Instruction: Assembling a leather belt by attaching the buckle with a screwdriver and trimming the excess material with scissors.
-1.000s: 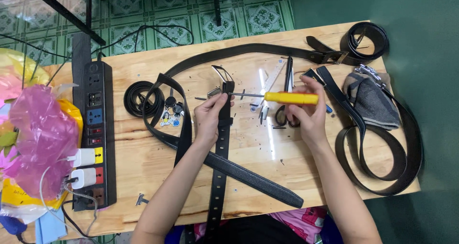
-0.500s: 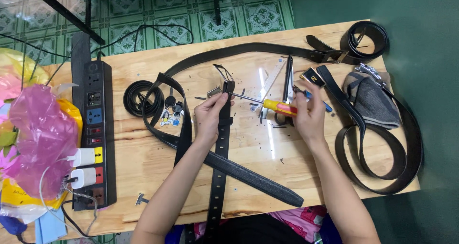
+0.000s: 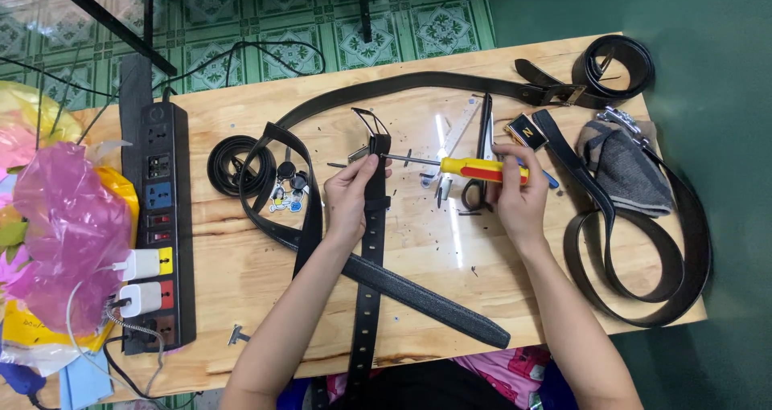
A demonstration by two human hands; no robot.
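Screwdriver (image 3: 474, 169) gripped in my right hand (image 3: 519, 197), belt (image 3: 375, 177) pinched in my left hand (image 3: 350, 197); risk: tip slipping off the buckle (image 3: 366, 129) into my fingers.

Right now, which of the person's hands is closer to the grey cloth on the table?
Right. The right hand, gripping the yellow-handled screwdriver, sits just left of the grey cloth. The left hand holds the belt's buckle end, farther left.
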